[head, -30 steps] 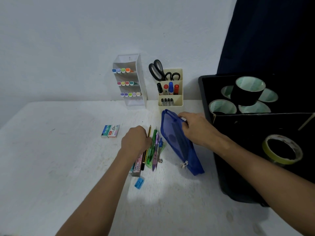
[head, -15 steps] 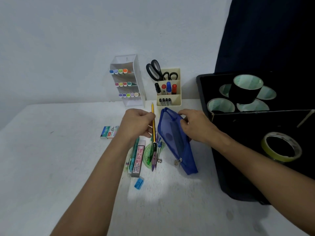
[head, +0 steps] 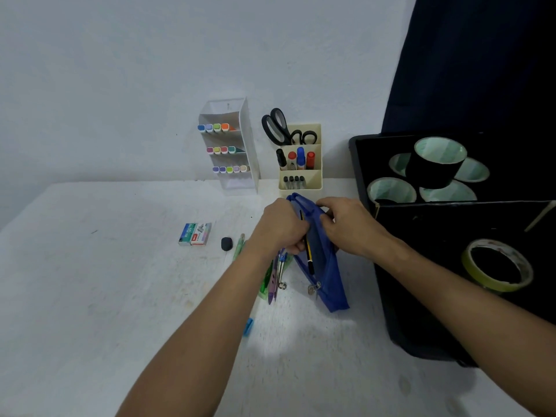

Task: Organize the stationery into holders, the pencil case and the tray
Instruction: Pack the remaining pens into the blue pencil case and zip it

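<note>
A blue pencil case [head: 326, 275] stands open on the white table. My right hand [head: 346, 225] grips its right rim. My left hand [head: 281, 228] holds a yellow and black pencil [head: 308, 255] that lies inside the case's opening. Under my left wrist lie a green pen, a purple pen and a compass [head: 278, 276]. A black eraser [head: 226, 244], a staple box [head: 195, 234] and a small blue sharpener [head: 248, 326] rest on the table to the left.
At the back stand a white marker holder [head: 240, 152] with coloured markers and a cream holder [head: 301, 176] with scissors and markers. A black tray [head: 388, 296] at the right holds tape rolls, among them a yellow one [head: 496, 266].
My left hand lifted the pencil off the pile and moved it right into the open case. The black eraser is now uncovered. My right hand kept hold of the case.
</note>
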Available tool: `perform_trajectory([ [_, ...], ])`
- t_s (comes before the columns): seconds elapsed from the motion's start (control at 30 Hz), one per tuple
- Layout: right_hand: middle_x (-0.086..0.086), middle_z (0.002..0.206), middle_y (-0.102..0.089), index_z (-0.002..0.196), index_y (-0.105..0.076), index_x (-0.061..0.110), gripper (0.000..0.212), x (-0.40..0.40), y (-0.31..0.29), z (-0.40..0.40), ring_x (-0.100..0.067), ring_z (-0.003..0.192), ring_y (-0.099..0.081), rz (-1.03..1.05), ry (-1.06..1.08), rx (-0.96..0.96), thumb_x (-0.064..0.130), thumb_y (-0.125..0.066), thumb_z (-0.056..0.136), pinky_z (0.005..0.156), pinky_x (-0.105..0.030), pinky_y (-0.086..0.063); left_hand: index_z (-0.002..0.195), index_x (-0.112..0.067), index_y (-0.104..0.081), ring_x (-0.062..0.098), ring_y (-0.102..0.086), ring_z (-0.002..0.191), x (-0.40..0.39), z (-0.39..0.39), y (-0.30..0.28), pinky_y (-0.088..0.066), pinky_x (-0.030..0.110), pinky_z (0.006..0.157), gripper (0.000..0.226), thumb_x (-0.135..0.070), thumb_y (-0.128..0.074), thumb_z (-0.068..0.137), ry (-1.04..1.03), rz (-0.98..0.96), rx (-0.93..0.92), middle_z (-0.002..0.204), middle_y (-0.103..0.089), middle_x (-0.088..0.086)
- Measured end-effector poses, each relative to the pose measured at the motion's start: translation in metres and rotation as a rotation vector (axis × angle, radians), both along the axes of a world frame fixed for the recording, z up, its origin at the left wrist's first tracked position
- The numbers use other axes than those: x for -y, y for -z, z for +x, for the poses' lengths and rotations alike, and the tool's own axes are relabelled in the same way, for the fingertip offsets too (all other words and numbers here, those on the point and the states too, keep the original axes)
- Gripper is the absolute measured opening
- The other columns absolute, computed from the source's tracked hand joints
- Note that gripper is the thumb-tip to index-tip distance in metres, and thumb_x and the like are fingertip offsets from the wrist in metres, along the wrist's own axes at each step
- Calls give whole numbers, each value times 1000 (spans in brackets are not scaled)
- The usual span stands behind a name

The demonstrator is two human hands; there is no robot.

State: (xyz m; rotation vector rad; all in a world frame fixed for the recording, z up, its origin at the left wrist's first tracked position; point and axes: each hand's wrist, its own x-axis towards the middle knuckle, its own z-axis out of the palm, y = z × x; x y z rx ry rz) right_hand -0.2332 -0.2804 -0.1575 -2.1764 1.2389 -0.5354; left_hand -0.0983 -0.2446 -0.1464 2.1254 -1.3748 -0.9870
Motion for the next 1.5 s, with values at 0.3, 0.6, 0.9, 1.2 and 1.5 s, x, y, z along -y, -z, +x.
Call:
perform_trajectory([
  [0.3, -17, 100, -67, 115, -62, 2, 28, -5, -5, 0, -26, 80, -63, -1, 16, -3, 8, -43, 96, 67, -33, -56, 84, 2, -71, 23, -68, 54, -6, 17, 3, -58, 31, 55, 22, -9, -52, 84, -43, -210, 125, 67, -69, 17],
  [0.6, -12, 86, -64, 114, -64, 3, 28, -4, 3, 2, -15, 63, -52, -40, -9, -12, 5, -45, 94, 52, -15, -37, 82, -1, -70, 16, -54, 58, -31, 48, 37, -45, 23, 54, 21, -21, -64, 84, 14, 97, 370, 72, -64, 9],
  [0.9, -4, 77, -57, 121, -60, 11, 29, -5, 2, 2, -13, 60, -52, 4, -36, -7, 12, -45, 96, 49, -17, -40, 80, -8, -59, 20, -61, 73, -40, 34, 41, -47, 27, 58, 18, -25, -64, 84, 28, 79, 474, 78, -60, 6],
  [1.2, -17, 93, -65, 109, -60, 3, 25, -3, 4, 3, -28, 70, -63, 22, -14, -49, 16, -40, 98, 63, -42, -57, 101, -9, -70, 23, -69, 82, -44, 29, -16, -54, 27, 74, 26, -25, -64, 82, -115, -234, 255, 92, -73, 12],
  [1.5, -18, 89, -65, 103, -61, 2, 25, -5, 2, 3, -27, 68, -63, 33, 6, -40, 14, -40, 97, 57, -39, -55, 62, 3, -61, 14, -55, 42, -29, 2, -4, -46, 19, 45, 23, -15, -62, 77, -7, -86, 98, 51, -58, 5],
])
